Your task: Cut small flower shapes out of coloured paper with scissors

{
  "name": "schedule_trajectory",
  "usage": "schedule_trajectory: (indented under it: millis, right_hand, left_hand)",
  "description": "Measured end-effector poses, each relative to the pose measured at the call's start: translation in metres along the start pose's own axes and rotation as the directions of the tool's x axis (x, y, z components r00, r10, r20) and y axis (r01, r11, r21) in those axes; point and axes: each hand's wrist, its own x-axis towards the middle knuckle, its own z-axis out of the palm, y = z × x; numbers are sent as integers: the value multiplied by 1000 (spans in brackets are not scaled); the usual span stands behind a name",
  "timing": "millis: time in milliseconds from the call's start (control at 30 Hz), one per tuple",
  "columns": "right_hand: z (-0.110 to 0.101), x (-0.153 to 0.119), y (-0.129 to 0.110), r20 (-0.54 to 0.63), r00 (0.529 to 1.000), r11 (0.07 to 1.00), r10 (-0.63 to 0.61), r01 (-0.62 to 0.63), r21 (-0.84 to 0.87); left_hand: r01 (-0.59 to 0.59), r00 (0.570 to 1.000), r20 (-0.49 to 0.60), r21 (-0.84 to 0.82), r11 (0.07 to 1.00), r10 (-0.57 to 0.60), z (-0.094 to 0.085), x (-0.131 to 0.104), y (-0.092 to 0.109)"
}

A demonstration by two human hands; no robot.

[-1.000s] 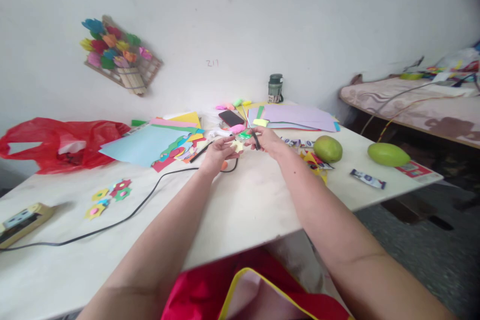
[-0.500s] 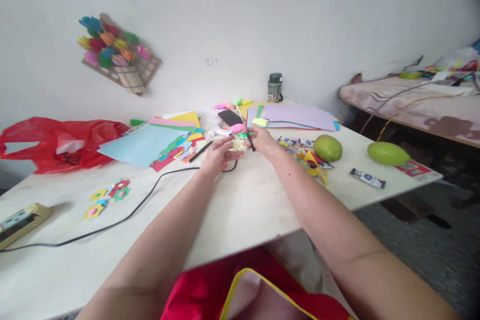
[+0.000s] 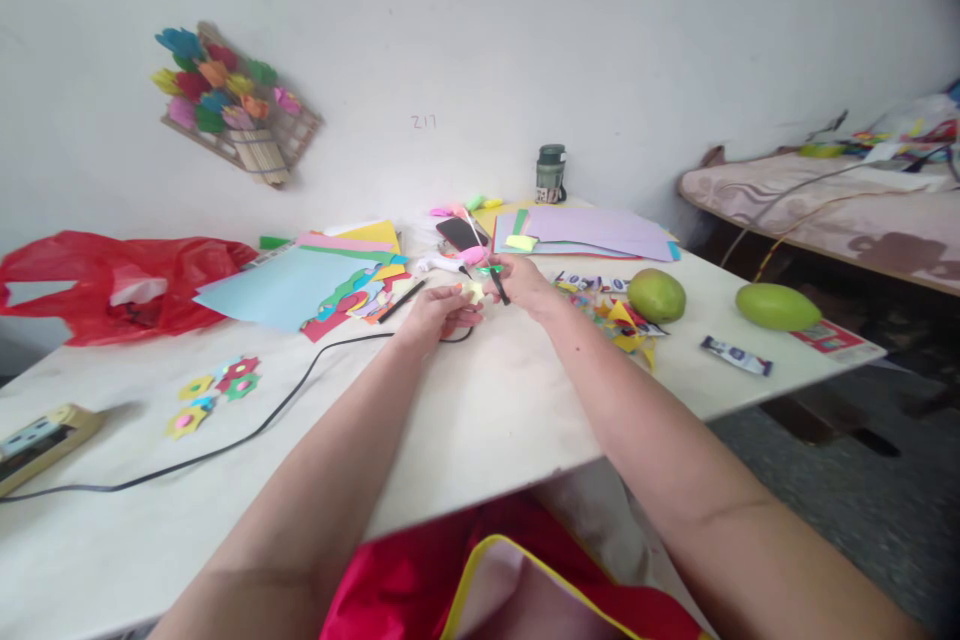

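Note:
My left hand (image 3: 437, 313) is closed on a small pale yellow paper piece (image 3: 472, 291), pinched between thumb and fingers. Close beside it, my right hand (image 3: 521, 282) grips a pair of scissors (image 3: 500, 286); a black handle loop shows at the fingers and the blades point away toward the paper. How far the blades touch the paper is too small to tell. Just beyond the hands lie a pink lump (image 3: 473, 255) and a white glue gun-like tool (image 3: 439, 263), partly hidden. Cut colored paper scraps (image 3: 352, 302) lie to the left.
Paper flowers (image 3: 184, 421) and a power strip (image 3: 45, 440) with a black cable (image 3: 277, 415) lie left. A red plastic bag (image 3: 97, 290) sits behind. On the right are two green fruits (image 3: 656, 296), a small tube (image 3: 736, 356) and yellow scraps (image 3: 626, 325). A bottle (image 3: 550, 175) stands by the wall.
The scissor blades have spread apart and tilted slightly. The pale yellow paper has turned a little in my left fingers. Both arms stay nearly in place.

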Motion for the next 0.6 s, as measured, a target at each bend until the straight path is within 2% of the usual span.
schedule_trajectory:
  millis: [200,467,600]
  right_hand:
    - [1,-1,-5,-98,990,994,101,-98,40]
    - [2,2,1,-66,997,998,-26,29,51]
    - [3,3,4,-30,999,999,-37,38,21]
  left_hand:
    - [18,999,-26,-98,995,-21,2,-1,5]
    - [9,1000,-20,-102,995,-11,5,-1,6]
    - [37,998,-46,-128,991,-43,5,0,7]
